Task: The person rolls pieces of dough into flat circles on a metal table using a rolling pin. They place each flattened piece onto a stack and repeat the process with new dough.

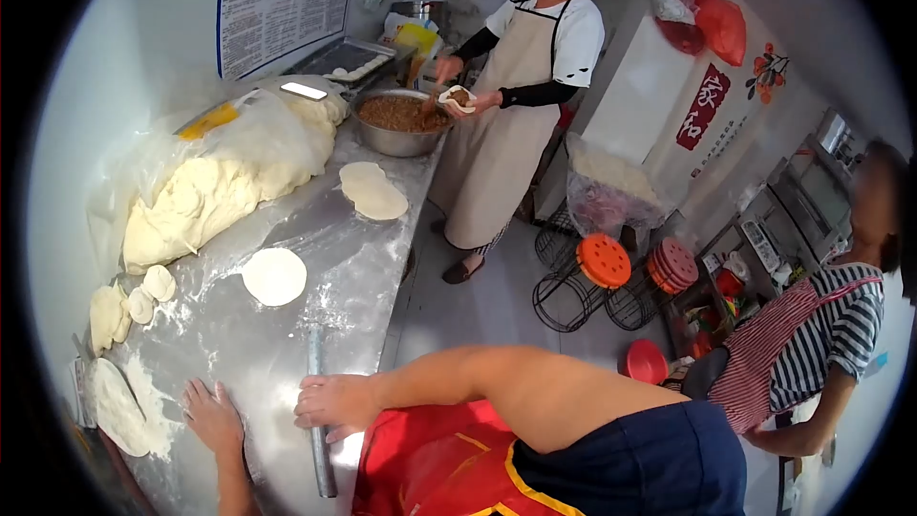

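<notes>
My right hand (336, 403) lies over a grey rolling pin (316, 354), its fingers curled across it. To its left my left hand (212, 416) rests flat on the floured metal table, fingers spread and nothing held. Beyond the pin is a round flat dough wrapper (274, 277). Farther off, overlapping wrappers (373, 191) lie near the table's edge. Small dough pieces (159, 283) and a stack of dough lumps (110, 315) sit at the left. Close to my left hand is a pile of flour (153, 411) with a pale flattish piece (117, 401) beside it.
A large dough mass (191, 205) under plastic lines the wall, with a phone (304, 91) on top. A co-worker (506, 115) holds a filled wrapper (458, 98) over a metal bowl (396, 139) of filling. Stools (604, 261) and another person (802, 334) are at right.
</notes>
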`<state>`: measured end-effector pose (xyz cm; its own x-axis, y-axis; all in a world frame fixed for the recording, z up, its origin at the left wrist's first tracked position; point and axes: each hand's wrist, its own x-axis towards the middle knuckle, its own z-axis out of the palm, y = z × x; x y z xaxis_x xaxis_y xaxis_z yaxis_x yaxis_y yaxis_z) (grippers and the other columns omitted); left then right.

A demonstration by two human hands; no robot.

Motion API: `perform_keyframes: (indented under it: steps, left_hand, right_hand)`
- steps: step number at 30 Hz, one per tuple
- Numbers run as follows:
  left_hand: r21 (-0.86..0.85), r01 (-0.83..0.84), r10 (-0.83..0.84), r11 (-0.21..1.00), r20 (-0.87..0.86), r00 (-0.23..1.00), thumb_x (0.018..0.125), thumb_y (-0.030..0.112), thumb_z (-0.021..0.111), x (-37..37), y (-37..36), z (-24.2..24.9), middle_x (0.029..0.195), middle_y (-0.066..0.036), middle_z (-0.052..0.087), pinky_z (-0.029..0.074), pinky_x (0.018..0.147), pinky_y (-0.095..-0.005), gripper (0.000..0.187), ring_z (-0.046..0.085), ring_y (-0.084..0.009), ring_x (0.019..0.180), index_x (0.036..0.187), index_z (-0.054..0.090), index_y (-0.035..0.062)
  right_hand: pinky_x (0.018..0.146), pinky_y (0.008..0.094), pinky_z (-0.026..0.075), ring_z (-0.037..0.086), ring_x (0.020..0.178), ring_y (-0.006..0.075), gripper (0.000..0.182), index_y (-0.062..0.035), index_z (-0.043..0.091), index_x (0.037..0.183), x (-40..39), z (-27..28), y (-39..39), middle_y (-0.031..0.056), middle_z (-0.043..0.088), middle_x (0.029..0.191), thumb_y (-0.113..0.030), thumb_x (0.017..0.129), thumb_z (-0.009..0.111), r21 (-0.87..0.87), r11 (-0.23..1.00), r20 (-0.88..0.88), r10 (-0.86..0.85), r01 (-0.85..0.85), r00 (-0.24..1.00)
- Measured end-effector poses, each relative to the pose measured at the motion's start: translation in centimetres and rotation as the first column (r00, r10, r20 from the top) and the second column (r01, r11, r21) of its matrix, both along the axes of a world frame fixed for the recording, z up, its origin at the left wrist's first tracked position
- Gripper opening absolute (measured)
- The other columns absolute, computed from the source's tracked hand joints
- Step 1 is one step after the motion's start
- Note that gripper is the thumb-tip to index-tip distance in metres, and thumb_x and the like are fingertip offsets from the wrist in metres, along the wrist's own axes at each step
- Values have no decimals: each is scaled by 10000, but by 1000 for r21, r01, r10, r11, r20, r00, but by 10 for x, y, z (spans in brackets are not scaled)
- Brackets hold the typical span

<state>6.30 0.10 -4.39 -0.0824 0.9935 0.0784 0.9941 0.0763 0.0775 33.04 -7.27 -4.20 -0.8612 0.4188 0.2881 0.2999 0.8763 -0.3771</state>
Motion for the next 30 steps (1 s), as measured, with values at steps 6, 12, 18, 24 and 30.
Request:
perform_keyframes:
  steps: [6, 12, 18, 24, 30]
  left_hand:
    - [-8, 11, -11, 1000, 9, 1000, 1014, 424, 434, 1, 0, 4, 1519, -183, 383, 273, 1136, -515, 618, 336, -336, 1414, 1451, 383, -10]
    - [-30, -21, 21, 999, -1, 1000, 1012, 422, 425, 4, 1, 2, 1497, -180, 410, 286, 1131, -506, 613, 333, -325, 1418, 1439, 395, -16]
    - [246, 195, -190, 950, -43, 981, 954, 466, 503, -10, 4, -19, 1292, -269, 581, 421, 1033, -502, 597, 544, -411, 1213, 1253, 596, -43]
    - [148, 251, -237, 957, -102, 966, 994, 485, 443, -22, 14, -39, 1343, -279, 541, 408, 1055, -483, 645, 523, -423, 1234, 1298, 547, -75]
    - [-10, 160, -160, 987, -40, 986, 1001, 467, 440, 4, 1, 8, 1401, -297, 475, 383, 1076, -466, 665, 484, -437, 1267, 1381, 452, -78]
  right_hand:
    - [1036, 470, 331, 533, 1062, 322, 559, -8, 559, 1198, 0, -3, 3, 145, 547, 1085, -356, 784, 701, 136, 991, -104, 12, 2, 995]
    - [992, 466, 357, 542, 1001, 315, 540, -4, 590, 1148, -2, -3, 2, 140, 572, 1036, -369, 769, 706, 160, 987, -99, -4, 20, 995]
    - [1029, 491, 334, 523, 1054, 340, 618, 14, 551, 1203, 2, -17, 6, 164, 543, 1096, -367, 750, 727, 64, 998, -108, 35, -28, 994]
    - [922, 463, 422, 580, 985, 330, 456, -18, 600, 1113, 7, 2, 0, 145, 604, 1043, -377, 835, 653, 209, 978, -121, 12, 13, 993]
    - [766, 455, 477, 600, 841, 321, 360, -78, 635, 955, -9, -31, 9, 109, 614, 868, -427, 865, 649, 214, 975, -847, 214, -56, 487]
